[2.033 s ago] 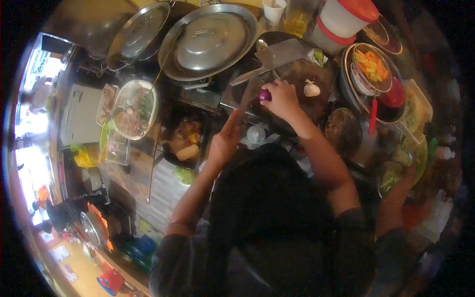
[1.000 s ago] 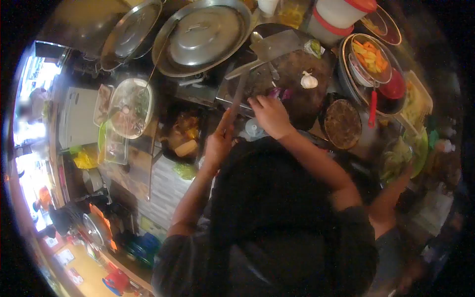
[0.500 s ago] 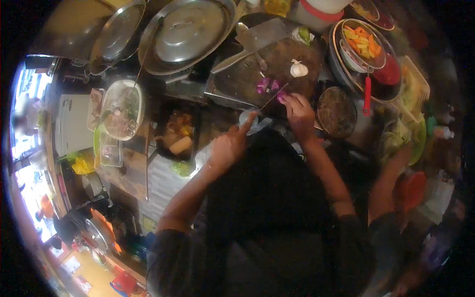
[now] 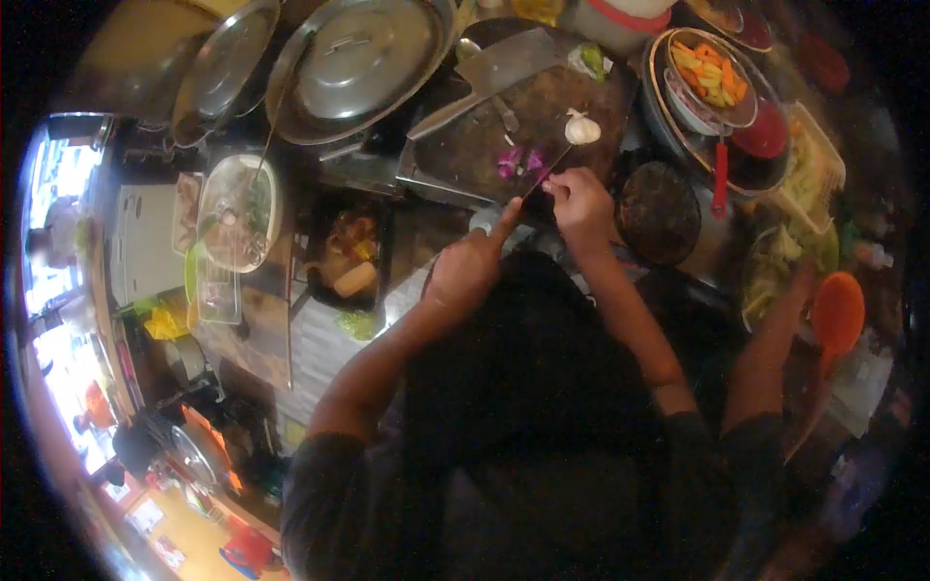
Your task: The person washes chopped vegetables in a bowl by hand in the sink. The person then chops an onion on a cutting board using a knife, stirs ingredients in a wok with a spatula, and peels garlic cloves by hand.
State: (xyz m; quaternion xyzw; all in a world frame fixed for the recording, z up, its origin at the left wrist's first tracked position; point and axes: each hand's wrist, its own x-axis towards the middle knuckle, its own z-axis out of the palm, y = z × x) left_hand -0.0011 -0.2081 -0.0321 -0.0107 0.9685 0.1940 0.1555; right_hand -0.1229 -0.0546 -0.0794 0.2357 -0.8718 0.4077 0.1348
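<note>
Several onion pieces point(image 4: 509, 164) beside right fingers point(image 4: 562, 182).

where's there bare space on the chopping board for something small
The board has bare patches between the cleaver handle and onion pieces, and between the cleaver blade and garlic. It's crowded around those pieces, with the knife and right hand close.

The onion point(image 4: 510, 164) is purple, the garlic point(image 4: 582, 130) white, the board point(image 4: 557, 102) dark brown. Vegetables point(image 4: 712, 77): orange and yellow. Handle point(image 4: 720, 181): red. Ladle point(image 4: 838, 312): orange. 2 lids point(image 4: 363, 73): silver. Bag point(image 4: 167, 325): yellow.
</note>
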